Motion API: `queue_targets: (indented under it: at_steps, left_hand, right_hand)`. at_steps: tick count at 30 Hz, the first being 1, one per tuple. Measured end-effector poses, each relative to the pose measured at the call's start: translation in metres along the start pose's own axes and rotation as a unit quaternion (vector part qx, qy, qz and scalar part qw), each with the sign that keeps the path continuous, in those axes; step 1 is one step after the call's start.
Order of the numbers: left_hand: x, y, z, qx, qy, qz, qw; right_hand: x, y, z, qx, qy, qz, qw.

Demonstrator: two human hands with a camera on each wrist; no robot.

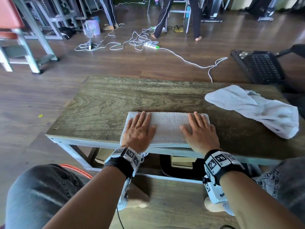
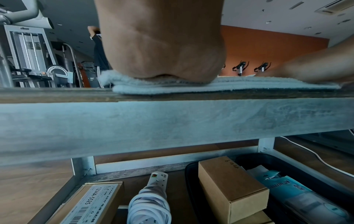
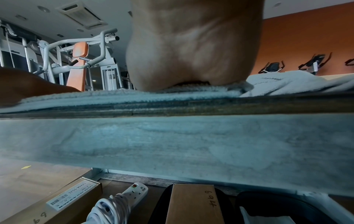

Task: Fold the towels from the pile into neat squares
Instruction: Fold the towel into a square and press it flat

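A white towel, folded into a long band, lies at the near edge of the wooden table. My left hand presses flat on its left end, fingers straight. On the right end my right hand lies flat the same way. The wrist views show each palm heel resting on the layered towel at the table edge; the fingers are hidden there. A second white towel lies crumpled at the table's right side.
Under the table sit cardboard boxes, a coiled power strip and a black tray. White cables and a black crate lie on the floor beyond. People's legs and gym machines stand farther back.
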State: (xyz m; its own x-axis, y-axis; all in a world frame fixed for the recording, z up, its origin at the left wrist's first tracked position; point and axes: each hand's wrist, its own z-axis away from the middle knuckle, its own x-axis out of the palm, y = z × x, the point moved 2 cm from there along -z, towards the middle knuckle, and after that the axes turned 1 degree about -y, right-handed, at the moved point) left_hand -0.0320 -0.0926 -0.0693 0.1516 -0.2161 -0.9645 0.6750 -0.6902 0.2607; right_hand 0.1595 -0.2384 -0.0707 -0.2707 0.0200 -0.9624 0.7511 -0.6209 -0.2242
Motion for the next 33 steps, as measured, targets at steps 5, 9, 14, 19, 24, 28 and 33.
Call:
queue_targets:
  at_steps: [5,9,14,19,24,28,33]
  left_hand:
    - [-0.002,-0.009,0.003,-0.025,-0.003,0.002,1.0]
    - [-0.001,-0.023,0.006,-0.041,0.009,0.021,0.999]
    - [-0.002,-0.031,0.01,-0.059,0.008,0.039,0.997]
    - [0.0,-0.03,0.007,-0.063,0.002,0.025,0.998]
    - [0.001,-0.031,0.003,-0.075,-0.016,0.02,0.997]
    - [-0.001,-0.031,0.0,-0.079,-0.031,0.012,0.996]
    - [-0.014,-0.016,0.009,-0.115,-0.009,-0.061,0.991]
  right_hand:
    - [-0.002,0.012,0.003,0.031,0.002,-0.023,0.999]
    - [-0.002,0.018,0.003,0.039,0.007,-0.028,0.999]
    - [0.001,0.019,0.002,0.037,0.014,-0.028,0.999]
    - [-0.013,0.018,0.002,0.038,-0.055,-0.039,0.997]
    - [-0.033,-0.008,0.036,-0.087,0.141,0.068,0.984]
    - [-0.024,-0.035,0.063,-0.184,0.095,0.024,0.978]
    - [-0.022,-0.026,0.058,-0.155,0.09,-0.021,0.984]
